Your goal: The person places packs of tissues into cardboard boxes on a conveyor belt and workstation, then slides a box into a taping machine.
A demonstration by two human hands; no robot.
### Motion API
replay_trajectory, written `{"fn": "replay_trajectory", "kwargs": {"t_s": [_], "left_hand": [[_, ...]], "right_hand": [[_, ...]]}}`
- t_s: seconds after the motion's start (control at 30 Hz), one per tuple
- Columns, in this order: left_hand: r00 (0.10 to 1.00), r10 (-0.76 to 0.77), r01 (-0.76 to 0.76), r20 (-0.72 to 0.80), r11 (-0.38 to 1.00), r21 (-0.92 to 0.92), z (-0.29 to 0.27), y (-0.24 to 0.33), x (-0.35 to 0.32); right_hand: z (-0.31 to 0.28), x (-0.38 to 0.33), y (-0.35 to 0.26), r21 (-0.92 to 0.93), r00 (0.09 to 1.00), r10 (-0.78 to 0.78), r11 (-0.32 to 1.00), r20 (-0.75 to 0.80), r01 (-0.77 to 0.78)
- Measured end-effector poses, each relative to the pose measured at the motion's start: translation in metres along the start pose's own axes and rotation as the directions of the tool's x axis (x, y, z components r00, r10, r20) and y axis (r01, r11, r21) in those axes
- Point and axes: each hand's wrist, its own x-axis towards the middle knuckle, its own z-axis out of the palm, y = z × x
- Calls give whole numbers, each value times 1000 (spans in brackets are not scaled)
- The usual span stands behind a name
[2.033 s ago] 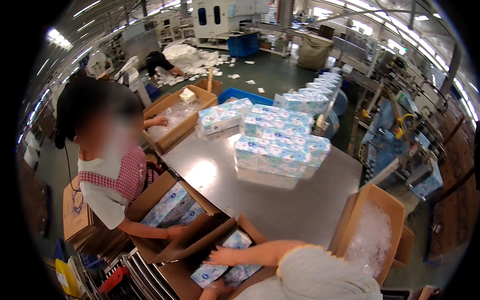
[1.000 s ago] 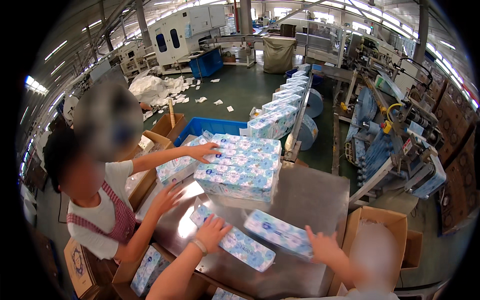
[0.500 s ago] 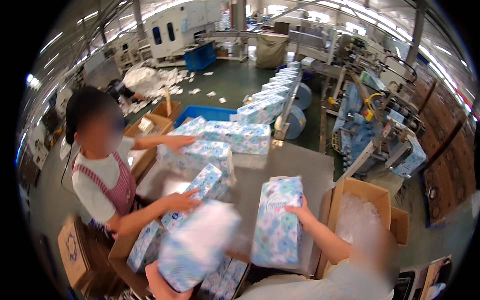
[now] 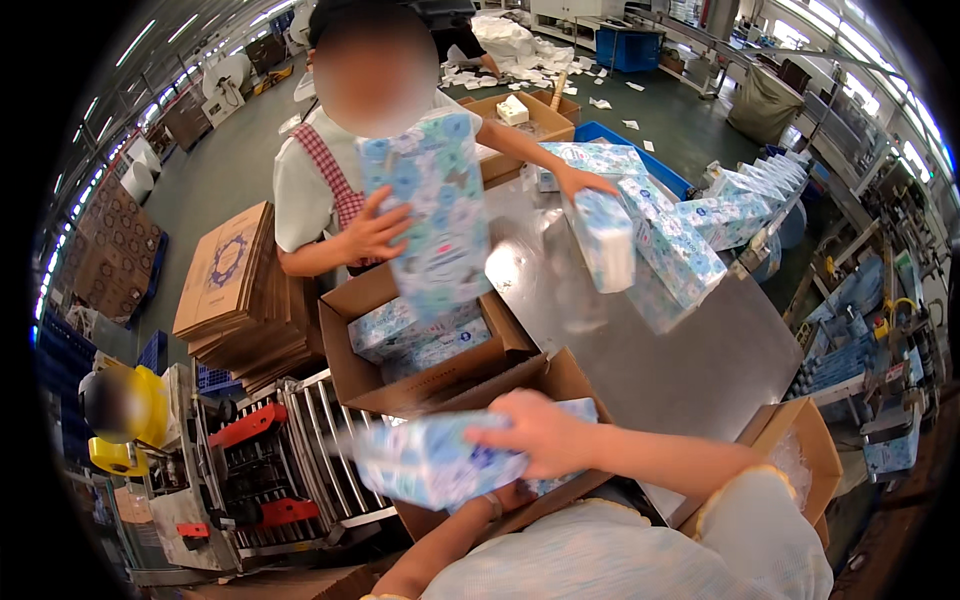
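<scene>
My right hand (image 4: 540, 438) is closed round a blue-and-white flowered pack of tissues (image 4: 430, 462), tilted and slightly blurred over the near open carton (image 4: 545, 378). Below it, my left hand (image 4: 512, 497) reaches down at that carton, its fingers hidden by the pack and the right hand. Another tissue pack (image 4: 580, 408) shows inside this carton, behind my right wrist. Across from me, a co-worker's hand (image 4: 375, 228) grips a flowered pack (image 4: 435, 215) above the far carton (image 4: 345, 375), which has packs lying in it. The co-worker's other hand (image 4: 585, 185) rests on a pack (image 4: 605, 240) on the table.
More packs (image 4: 665, 245) lie on the metal table (image 4: 690, 360), with a row (image 4: 750, 195) on the conveyor beyond. Flattened cartons (image 4: 230, 270) are stacked left, beside a roller conveyor (image 4: 330, 450). A carton of clear plastic (image 4: 825, 450) stands right.
My view has swung left. The right-hand pack has moved from the table to over the near carton. The pack my left hand carried is no longer visibly in it. The co-worker has lifted a pack.
</scene>
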Motion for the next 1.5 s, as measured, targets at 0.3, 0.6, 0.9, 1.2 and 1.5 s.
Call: {"fn": "replay_trajectory", "kwargs": {"t_s": [0.3, 0.6, 0.9, 1.2, 1.5], "left_hand": [[994, 39, -23, -104, 988, 152, -6, 3, 17], [948, -260, 317, -186, 838, 444, -61, -12, 78], [943, -276, 189, 186, 904, 384, -47, -113, 165], [965, -221, 174, 138, 940, 293, -47, -111, 142], [999, -36, 37, -23, 998, 41, -39, -85, 86]], "right_hand": [[239, -65, 190, -580, 941, 144, 812, 305, 63], [10, -162, 89, -257, 756, 526, 726, -391, -638], [-18, -595, -65, 451, -639, -22, -726, -769, -518], [1, -608, -77, 330, -512, 236, -534, -826, -779], [-21, -572, -137, 806, -795, 132, 123, -592, -579]]}}
